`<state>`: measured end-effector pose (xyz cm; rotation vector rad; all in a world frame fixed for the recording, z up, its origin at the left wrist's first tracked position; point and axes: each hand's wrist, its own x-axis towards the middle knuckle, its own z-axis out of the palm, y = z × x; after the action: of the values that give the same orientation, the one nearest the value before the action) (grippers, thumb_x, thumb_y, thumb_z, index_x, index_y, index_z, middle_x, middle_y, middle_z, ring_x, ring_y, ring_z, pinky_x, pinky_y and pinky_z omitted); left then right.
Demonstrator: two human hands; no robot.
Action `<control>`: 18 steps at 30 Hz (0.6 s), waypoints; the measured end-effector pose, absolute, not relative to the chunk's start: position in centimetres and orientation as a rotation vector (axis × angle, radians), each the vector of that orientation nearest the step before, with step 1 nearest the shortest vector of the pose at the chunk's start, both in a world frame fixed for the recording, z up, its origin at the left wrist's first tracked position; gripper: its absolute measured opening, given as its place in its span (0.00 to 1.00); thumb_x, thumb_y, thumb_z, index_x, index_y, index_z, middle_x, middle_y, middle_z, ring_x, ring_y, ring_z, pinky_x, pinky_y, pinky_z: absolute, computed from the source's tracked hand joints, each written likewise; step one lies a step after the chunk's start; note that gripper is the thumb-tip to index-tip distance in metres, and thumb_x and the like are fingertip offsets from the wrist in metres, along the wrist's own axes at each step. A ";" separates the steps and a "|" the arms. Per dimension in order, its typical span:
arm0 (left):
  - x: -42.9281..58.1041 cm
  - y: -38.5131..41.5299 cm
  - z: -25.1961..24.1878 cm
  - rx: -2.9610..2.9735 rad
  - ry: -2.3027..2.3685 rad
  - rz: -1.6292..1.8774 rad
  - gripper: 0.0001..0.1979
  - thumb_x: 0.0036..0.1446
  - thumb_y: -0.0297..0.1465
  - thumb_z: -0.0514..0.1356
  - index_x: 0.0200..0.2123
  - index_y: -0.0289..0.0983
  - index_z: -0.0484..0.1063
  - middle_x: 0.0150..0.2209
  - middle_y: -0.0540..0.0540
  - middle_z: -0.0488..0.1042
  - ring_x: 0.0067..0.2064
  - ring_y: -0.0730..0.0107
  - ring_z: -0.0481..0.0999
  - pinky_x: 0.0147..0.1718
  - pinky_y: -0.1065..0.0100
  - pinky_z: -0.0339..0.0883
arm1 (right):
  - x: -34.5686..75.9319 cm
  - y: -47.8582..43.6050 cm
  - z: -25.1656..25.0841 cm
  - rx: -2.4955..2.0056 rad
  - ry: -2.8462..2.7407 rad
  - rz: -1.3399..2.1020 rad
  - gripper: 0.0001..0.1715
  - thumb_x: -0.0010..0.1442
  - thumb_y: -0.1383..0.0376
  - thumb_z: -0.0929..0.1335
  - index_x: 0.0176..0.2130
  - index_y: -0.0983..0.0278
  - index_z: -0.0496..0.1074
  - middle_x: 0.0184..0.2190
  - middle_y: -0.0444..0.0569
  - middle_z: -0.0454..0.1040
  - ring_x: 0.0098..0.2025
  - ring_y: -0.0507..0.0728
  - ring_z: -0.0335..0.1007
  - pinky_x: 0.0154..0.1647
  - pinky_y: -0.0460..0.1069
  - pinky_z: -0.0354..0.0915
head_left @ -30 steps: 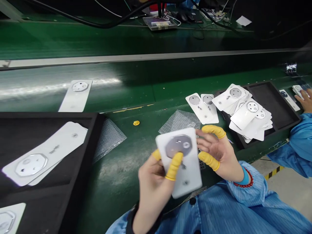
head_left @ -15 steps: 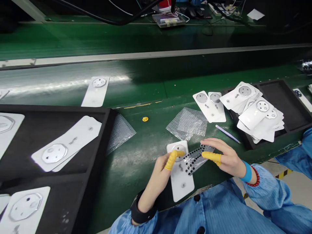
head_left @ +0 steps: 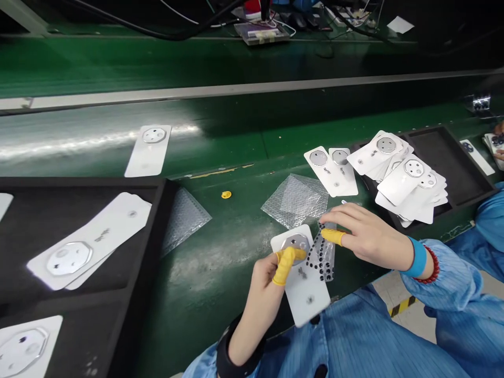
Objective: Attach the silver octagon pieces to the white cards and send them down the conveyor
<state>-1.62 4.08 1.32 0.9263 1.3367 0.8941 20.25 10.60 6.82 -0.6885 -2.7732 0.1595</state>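
Note:
A white phone back panel (head_left: 311,296) with a round grey camera ring lies slanted at the table's front edge. Over that ring, my left hand (head_left: 271,273) is closed, its yellow-covered thumb and finger pinched together; anything between their tips is too small to make out. My right hand (head_left: 362,236) grips the top of a clear sheet (head_left: 323,260) dotted with rows of black round pieces, between a yellow-covered thumb and the fingers. The sheet's left edge overlaps the panel. Behind my right hand, only the tip of the tweezers (head_left: 344,202) shows.
Bubble wrap (head_left: 297,199) and a yellow finger cot (head_left: 226,195) lie beyond the hands. A black tray (head_left: 452,157) at right carries piled white panels (head_left: 411,184); another black tray (head_left: 157,231) stands at left. At far right, a co-worker's hand (head_left: 500,152) shows.
My right hand has turned the dotted sheet more upright. The panel has tilted and shifted slightly right beneath my left hand. The tweezers are now mostly hidden, and the view has swung a little.

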 end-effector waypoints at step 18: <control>2.5 4.4 -0.2 0.587 1.094 0.926 0.17 0.37 0.40 0.75 0.25 0.33 0.78 0.22 0.50 0.75 0.25 0.74 0.66 0.26 0.74 0.61 | 15.7 10.6 5.3 -0.854 -3.001 -0.035 0.15 0.63 0.77 0.61 0.28 0.69 0.72 0.30 0.56 0.70 0.37 0.62 0.68 0.33 0.56 0.67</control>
<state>2.53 4.44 -0.25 0.5865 1.0941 0.9260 15.69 10.61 5.25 -0.8535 -3.0009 -0.0350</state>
